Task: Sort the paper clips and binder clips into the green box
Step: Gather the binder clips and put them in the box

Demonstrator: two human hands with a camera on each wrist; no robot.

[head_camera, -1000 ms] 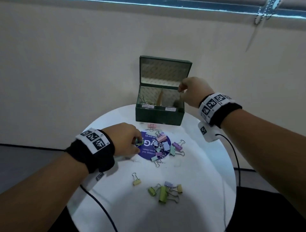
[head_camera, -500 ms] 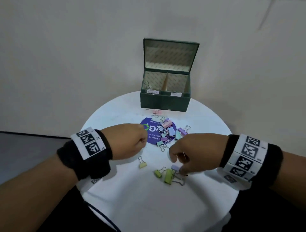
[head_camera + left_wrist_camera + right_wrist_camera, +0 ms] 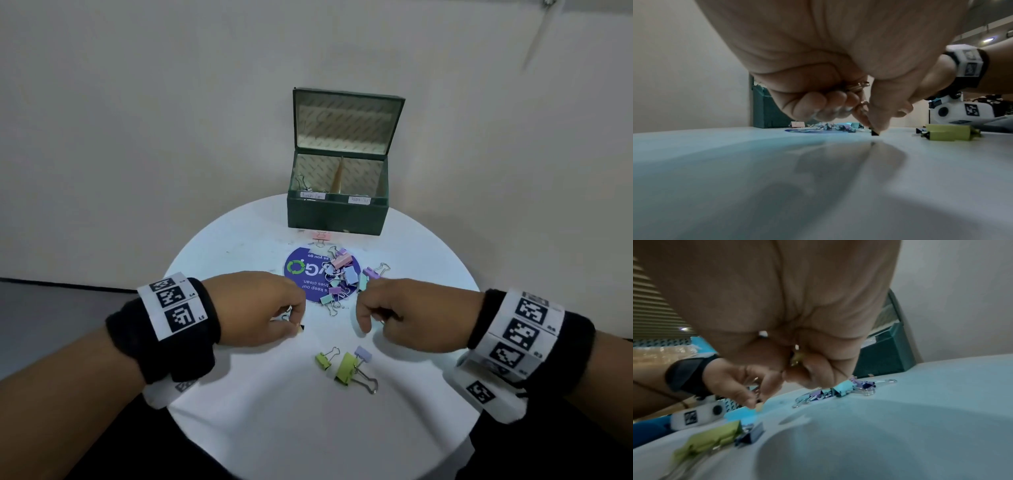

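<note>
The green box (image 3: 337, 214) stands open at the table's far side, with a divider and a binder clip (image 3: 301, 181) in its left compartment. My left hand (image 3: 296, 322) pinches a small yellow binder clip (image 3: 300, 328) that touches the table, thumb and forefinger on it (image 3: 874, 132). Wire handles (image 3: 861, 84) show inside its curled fingers. My right hand (image 3: 373, 322) hovers right of it, fingers curled round a yellowish binder clip (image 3: 797, 358). A pile of pastel binder clips (image 3: 342, 274) lies on a purple sticker behind both hands.
Two green clips (image 3: 346, 366) and a lilac one (image 3: 363, 353) lie near the front of the round white table (image 3: 239, 246). A pink clip (image 3: 322, 235) sits just before the box. A beige wall stands close behind. The table edge curves near both wrists.
My right hand came back from the box to the front clips and took a yellow one. My left hand slid from the sticker to the lone yellow clip and pinched it.
</note>
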